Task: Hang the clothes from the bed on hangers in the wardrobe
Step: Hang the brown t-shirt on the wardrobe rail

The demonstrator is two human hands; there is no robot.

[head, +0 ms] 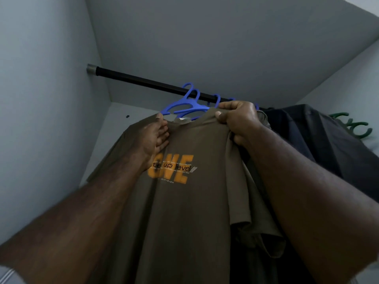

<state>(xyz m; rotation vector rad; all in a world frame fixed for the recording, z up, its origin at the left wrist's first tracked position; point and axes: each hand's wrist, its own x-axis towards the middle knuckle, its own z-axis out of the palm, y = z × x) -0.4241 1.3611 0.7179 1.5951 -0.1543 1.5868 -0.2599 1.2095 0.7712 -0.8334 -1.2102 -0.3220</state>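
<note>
We pinch the olive-brown cotton T-shirt (184, 201) collar with our right hand (240, 119); the blue plastic hangers (184, 105) wait at eleven o'clock, and our left hand (155, 138) presses flat.

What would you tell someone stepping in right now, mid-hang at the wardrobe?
Left hand: fingers straight, pressing the olive T-shirt near its collar.
Right hand: grips the shirt's other shoulder, up by the black rail.
Blue hangers hang on the rail behind the collar; whether one is inside the shirt cannot be told.
Dark garment already hangs to the right.
Left: seat the shirt, let go, check the bed.
</note>
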